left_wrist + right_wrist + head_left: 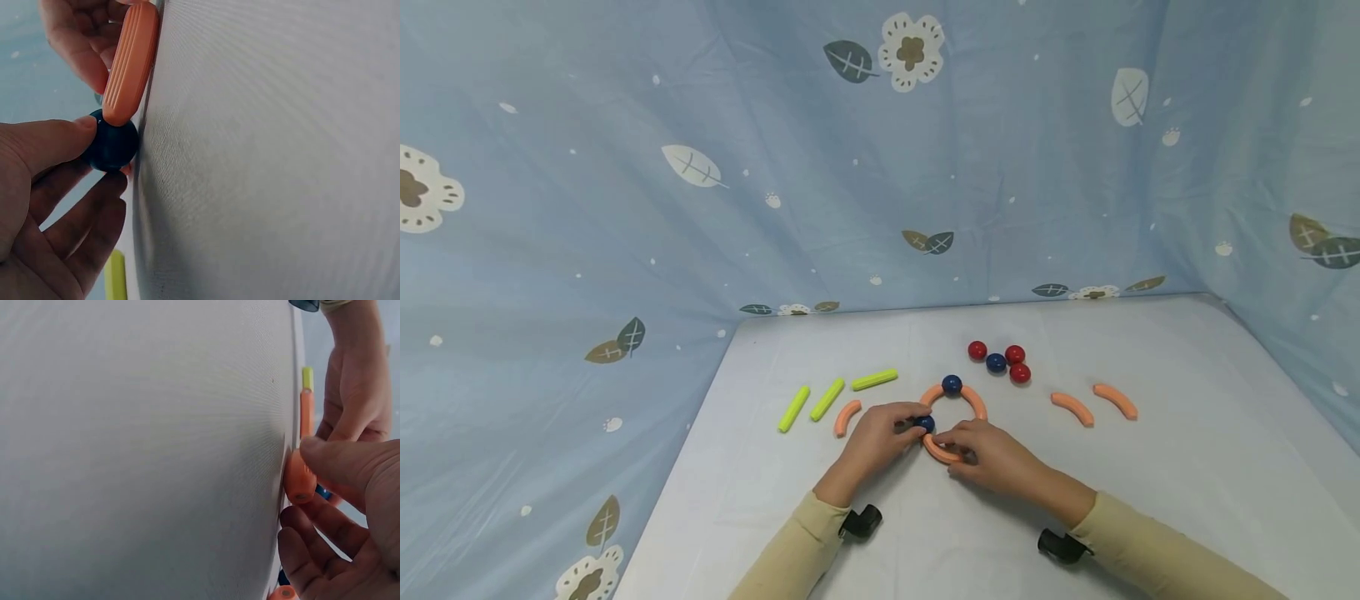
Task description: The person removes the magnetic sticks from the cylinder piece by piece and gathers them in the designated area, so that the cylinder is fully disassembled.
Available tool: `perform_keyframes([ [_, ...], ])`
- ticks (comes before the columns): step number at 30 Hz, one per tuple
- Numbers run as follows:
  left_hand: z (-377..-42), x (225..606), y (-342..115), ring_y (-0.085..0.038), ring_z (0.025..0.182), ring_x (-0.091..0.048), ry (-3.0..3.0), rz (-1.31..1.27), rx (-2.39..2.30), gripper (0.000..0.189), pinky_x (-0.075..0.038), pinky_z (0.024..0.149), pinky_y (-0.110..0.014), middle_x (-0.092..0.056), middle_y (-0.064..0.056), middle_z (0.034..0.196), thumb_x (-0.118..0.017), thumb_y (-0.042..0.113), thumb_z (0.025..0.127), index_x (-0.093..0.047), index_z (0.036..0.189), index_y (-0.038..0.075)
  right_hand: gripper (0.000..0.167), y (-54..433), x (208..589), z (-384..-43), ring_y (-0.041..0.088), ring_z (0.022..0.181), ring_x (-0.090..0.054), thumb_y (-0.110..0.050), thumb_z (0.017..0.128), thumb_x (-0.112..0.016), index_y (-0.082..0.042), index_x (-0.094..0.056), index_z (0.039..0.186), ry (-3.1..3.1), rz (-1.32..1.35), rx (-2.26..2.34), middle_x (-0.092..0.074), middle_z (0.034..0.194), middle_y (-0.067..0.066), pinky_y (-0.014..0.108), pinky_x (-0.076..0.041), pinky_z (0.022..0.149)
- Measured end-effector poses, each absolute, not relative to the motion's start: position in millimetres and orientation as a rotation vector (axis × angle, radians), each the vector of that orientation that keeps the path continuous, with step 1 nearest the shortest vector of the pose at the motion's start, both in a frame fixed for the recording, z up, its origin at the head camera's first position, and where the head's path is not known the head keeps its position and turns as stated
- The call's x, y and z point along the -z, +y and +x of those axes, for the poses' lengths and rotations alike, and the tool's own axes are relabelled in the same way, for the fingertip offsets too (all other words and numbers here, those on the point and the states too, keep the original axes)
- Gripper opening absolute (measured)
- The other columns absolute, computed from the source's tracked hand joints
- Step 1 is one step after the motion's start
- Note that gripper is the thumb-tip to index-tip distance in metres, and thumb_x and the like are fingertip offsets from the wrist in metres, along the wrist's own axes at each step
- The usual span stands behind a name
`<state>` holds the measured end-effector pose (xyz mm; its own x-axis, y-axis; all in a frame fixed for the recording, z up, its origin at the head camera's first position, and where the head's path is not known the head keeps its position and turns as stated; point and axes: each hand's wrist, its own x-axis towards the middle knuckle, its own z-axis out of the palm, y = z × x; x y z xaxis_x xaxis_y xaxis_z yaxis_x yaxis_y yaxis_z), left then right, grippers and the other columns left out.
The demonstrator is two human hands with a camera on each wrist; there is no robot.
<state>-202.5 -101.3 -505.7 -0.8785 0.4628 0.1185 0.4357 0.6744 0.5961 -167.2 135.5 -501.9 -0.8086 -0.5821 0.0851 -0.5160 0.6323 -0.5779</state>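
In the head view, my left hand (880, 437) pinches a dark blue ball (926, 424) between thumb and fingers. My right hand (1000, 458) holds a curved orange stick (942, 452) by thumb and fingertips. Seen from the left wrist, one end of this grooved stick (132, 62) meets the blue ball (112, 147). Above them, a second blue ball (952, 385) sits between two more orange arcs, a left one (932, 395) and a right one (975, 402); together the pieces outline a ring. My right fingers partly hide its lower right side.
Several loose balls, red (977, 350) and blue (996, 362), lie behind the ring. Two curved orange sticks (1072, 409) lie to the right and another orange stick (847, 418) left of my left hand. Three yellow-green sticks (827, 400) lie farther left. A patterned blue curtain (880, 167) stands behind the white table (1187, 500).
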Motion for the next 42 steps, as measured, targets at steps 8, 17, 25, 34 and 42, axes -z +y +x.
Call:
perform_keyframes([
  [8,-204.0,506.7,-100.2,-0.007,0.111,-0.066,2.819,0.751,-1.009,0.031,-0.055,0.092,-0.028,-0.069,0.009,0.129,-0.073,0.025,0.097,-0.073,0.128,0.025,0.039,134.0,501.8,-167.3,0.010,0.093,-0.063,-0.014,0.090,-0.079,-0.014,-0.070,0.128,2.776,-0.929,0.852,-0.069,0.104,-0.006,0.032,-0.056,0.078],
  [17,-205.4,504.8,-99.9,-0.008,0.109,-0.067,2.815,0.770,-1.003,0.031,-0.056,0.091,-0.028,-0.069,0.007,0.128,-0.073,0.023,0.096,-0.073,0.127,0.023,0.040,133.1,502.7,-167.1,0.006,0.086,-0.058,-0.015,0.089,-0.079,-0.013,-0.071,0.129,2.776,-0.902,0.844,-0.066,0.101,-0.007,0.027,-0.054,0.073],
  [25,-205.2,504.6,-97.8,-0.010,0.111,-0.067,2.832,0.799,-0.984,0.032,-0.055,0.093,-0.029,-0.070,0.005,0.126,-0.074,0.023,0.095,-0.073,0.127,0.021,0.041,135.1,501.1,-165.5,0.004,0.074,-0.048,-0.012,0.090,-0.079,-0.011,-0.071,0.130,2.774,-0.921,0.876,-0.060,0.091,-0.009,0.022,-0.042,0.061],
  [34,-204.7,503.8,-98.1,-0.010,0.111,-0.067,2.830,0.784,-0.983,0.030,-0.056,0.092,-0.029,-0.071,0.005,0.126,-0.074,0.022,0.095,-0.074,0.126,0.021,0.040,153.7,501.4,-159.7,0.005,0.083,-0.055,-0.014,0.091,-0.078,-0.019,-0.072,0.130,2.799,-0.868,0.904,-0.065,0.098,-0.010,0.023,-0.048,0.067],
  [42,-204.3,503.3,-99.2,-0.010,0.113,-0.066,2.796,0.764,-1.018,0.031,-0.055,0.094,-0.028,-0.071,0.004,0.124,-0.074,0.020,0.095,-0.074,0.126,0.018,0.047,185.4,501.4,-157.6,0.006,0.089,-0.060,-0.013,0.091,-0.077,-0.020,-0.067,0.136,2.871,-0.704,0.900,-0.063,0.101,-0.010,0.027,-0.055,0.073],
])
